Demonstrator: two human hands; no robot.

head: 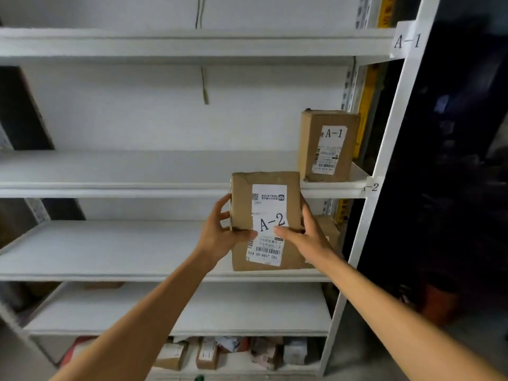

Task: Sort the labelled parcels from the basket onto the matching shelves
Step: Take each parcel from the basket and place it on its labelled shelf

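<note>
Left grip [220,232] curled round the edge of the A-2 parcel [242,196], right grip [305,232] clamping its other side — label facing me, I reckon for checking — just below-left of the A-1 parcel [327,144], before the shelf [110,248] beneath it.

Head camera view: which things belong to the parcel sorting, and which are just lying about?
Job: A-2 parcel, held by left hand and right hand; A-1 parcel; shelf tag A-1; shelf tag A-2; parcels below.
Lying about: hanging cord; yellow strip; dark panel.
</note>
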